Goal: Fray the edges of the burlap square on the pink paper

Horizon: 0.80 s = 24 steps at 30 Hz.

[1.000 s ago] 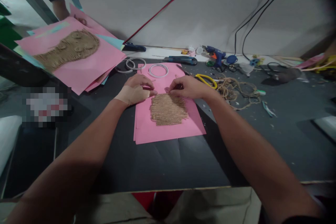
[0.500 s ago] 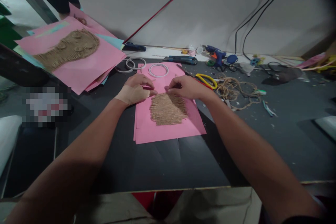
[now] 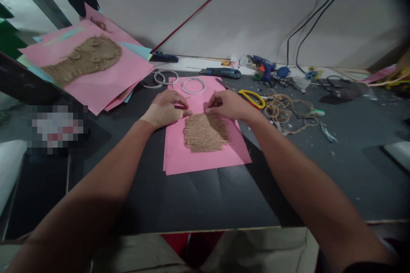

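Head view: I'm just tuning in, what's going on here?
A person has both hands at the top edge of a patch of twine rows on pink paper. The left hand is near its upper left corner, the right hand farther right. Whether either pinches a strand is unclear. Loose twine lies beyond the right forearm.

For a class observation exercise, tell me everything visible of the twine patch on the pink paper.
The twine patch is tan, apparently rough cord laid in close, crosswise rows. Its side ends are ragged, and its bottom is narrower than its middle. It lies flat on the pink paper, its upper right shaded. The left hand and right hand are at its top edge; whether they touch it is unclear.
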Motion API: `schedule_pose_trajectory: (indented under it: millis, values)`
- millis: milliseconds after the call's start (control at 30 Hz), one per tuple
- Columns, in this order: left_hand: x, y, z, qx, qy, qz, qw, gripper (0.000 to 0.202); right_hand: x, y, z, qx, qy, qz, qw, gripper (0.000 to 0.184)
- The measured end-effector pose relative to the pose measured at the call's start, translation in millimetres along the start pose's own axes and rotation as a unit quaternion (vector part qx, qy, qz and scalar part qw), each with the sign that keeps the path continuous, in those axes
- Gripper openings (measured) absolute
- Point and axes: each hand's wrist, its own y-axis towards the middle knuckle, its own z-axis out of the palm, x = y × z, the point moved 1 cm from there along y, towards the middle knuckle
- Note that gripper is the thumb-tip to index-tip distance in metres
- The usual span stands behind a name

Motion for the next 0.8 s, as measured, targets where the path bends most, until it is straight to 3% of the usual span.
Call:
schedule_pose_trajectory:
  millis: [300, 600, 800]
  values:
    - [1.2, 0.2, 0.6, -0.006, 0.004, 0.016, 1.000, 0.011, 2.8, -1.0, 1.7, 0.009, 0.008, 0.004, 1.000, 0.009]
    - [-4.5, 0.1, -1.8, -0.003, 0.003, 0.003, 1.000, 0.010, 2.0, -2.0, -2.6, 0.052, -0.018, -0.063, 0.996, 0.008]
    - [-3.9, 0.3, -1.4, -0.010, 0.016, 0.012, 1.000, 0.013, 12.9, -4.6, 2.1, 0.072, -0.079, -0.164, 0.981, 0.022]
